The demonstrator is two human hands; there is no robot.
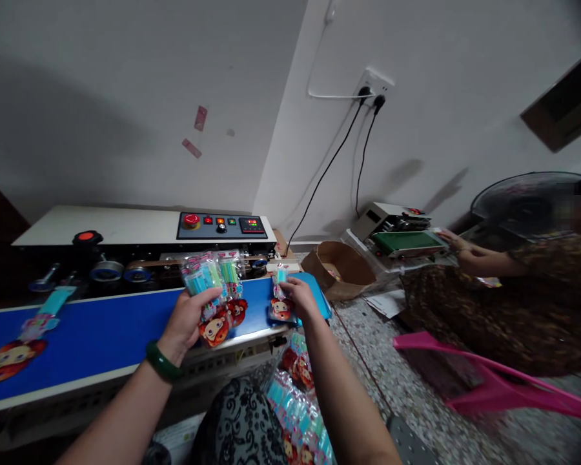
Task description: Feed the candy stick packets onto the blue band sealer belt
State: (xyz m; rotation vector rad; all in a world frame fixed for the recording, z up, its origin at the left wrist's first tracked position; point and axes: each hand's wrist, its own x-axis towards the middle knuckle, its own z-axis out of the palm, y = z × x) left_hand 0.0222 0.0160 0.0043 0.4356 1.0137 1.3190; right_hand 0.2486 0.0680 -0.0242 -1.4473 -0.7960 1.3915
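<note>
Over the blue conveyor belt (pixel 101 336) | left hand (pixel 186 320) curled closed around a fanned bunch of cartoon-faced packets (pixel 213 290) just above the belt | right hand (pixel 300 298) to its right, fingers pinched shut on one packet (pixel 279 303) at the belt's right end | packet print too small to read | sealer panel (pixel 220 225) lettering illegible

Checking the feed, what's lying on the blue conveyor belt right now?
One cartoon-headed packet at the blue conveyor belt's far left; another packet under the right hand. Its lower part is covered.
</note>
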